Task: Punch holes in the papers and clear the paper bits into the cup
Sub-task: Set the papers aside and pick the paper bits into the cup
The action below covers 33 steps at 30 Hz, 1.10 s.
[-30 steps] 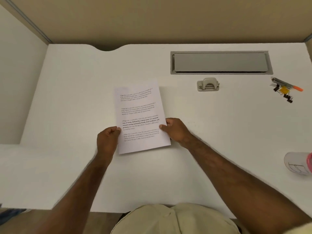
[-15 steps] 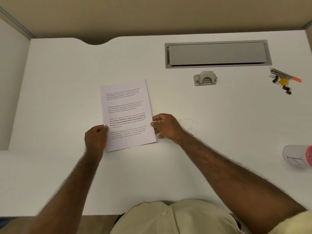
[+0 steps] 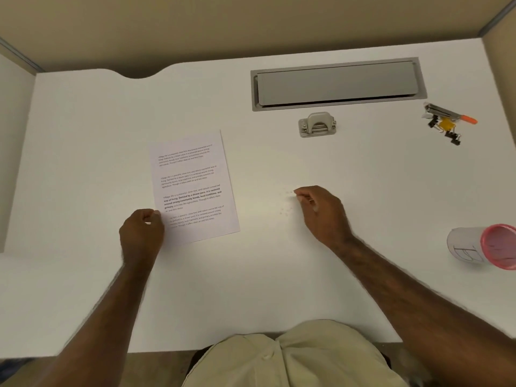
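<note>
- Your left hand [image 3: 141,229] sits at the near left corner of the papers [image 3: 193,188], fingers curled with the thumb and fingertips pinching that edge; the sheets lie flat on the white desk [image 3: 83,163], turned a little off square
- No punched holes can be made out on the sheets from here; the print is small and the edges show nothing clear
- Just right of the papers, on bare desk, lies a thin scatter of paper bits [image 3: 287,203], pale and hard to pick out against the surface
- Your right hand [image 3: 321,209] rests at the right edge of that scatter, fingers bent and drawn together with the tips down at the bits; whether it has any pinched between them I cannot tell
- By my reading, the punching is behind you and the step in hand is gathering the bits
- The hole punch [image 3: 317,125] stands well beyond your right hand, below the grey cable hatch [image 3: 337,85], touched by neither hand
- Far right at the back lies a small heap of binder clips and a stapler [image 3: 444,121], apart from the work
- The cup [image 3: 485,247], pink inside, stands near the right edge, well apart from the bits
- The next move calls for sweeping the bits into one pile, then either bringing the cup over to the desk edge or carrying the pile across; they are light, so slow, low strokes will keep them from scattering
</note>
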Motion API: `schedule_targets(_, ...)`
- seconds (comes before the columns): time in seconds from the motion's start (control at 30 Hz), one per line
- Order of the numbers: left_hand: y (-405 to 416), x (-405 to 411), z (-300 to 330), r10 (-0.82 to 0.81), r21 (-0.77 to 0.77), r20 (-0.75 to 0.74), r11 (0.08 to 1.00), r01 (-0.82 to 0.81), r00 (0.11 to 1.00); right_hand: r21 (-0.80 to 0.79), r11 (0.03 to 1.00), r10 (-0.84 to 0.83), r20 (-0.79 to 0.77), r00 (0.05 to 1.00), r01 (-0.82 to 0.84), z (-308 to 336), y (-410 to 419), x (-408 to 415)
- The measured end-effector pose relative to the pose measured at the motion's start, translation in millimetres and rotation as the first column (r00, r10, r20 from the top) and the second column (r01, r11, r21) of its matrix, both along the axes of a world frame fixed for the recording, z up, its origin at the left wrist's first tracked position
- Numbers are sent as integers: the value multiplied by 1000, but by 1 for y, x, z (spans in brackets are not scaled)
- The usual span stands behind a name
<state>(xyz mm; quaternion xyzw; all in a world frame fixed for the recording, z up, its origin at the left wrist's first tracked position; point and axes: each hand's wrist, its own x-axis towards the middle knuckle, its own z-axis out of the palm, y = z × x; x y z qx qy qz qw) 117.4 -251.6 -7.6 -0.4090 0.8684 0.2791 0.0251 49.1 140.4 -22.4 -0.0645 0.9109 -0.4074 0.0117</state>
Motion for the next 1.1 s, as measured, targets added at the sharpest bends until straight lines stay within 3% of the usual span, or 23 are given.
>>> schedule_targets(0.07, 19, 3, 2, -57, -60, -47, 997, 54, 997, 80, 996, -26, -65, 998, 32, -9, 25, 3)
schedule_targets(0.17, 57, 6, 0, -168, -104, -161, 983, 153, 973, 217, 976, -11, -37, 999, 19, -23, 55, 2)
schedule_targets(0.33, 144, 7, -12, -338, -39, -291, 939, 342, 895, 441, 892, 68, 80, 994, -97, -33, 81, -12)
schedule_targets(0.5, 214, 11, -33, -514, 18, -294, 840, 542, 806, 579, 784, 201, 105, 974, -224, -36, 77, -28)
schedule_targets(0.8, 244, 21, -66, -769, -151, -97, 638, 755, 631, 639, 691, 417, 30, 908, -338, -49, 46, -44)
schedule_targets(1.0, 247, 20, -71, -778, -152, -121, 629, 763, 617, 645, 596, 655, -47, 754, -478, -58, 53, -22)
schedule_targets(1.1, 246, 12, -70, -764, -131, -151, 645, 753, 628, 576, 626, 662, -36, 749, -525, -57, 66, -17)
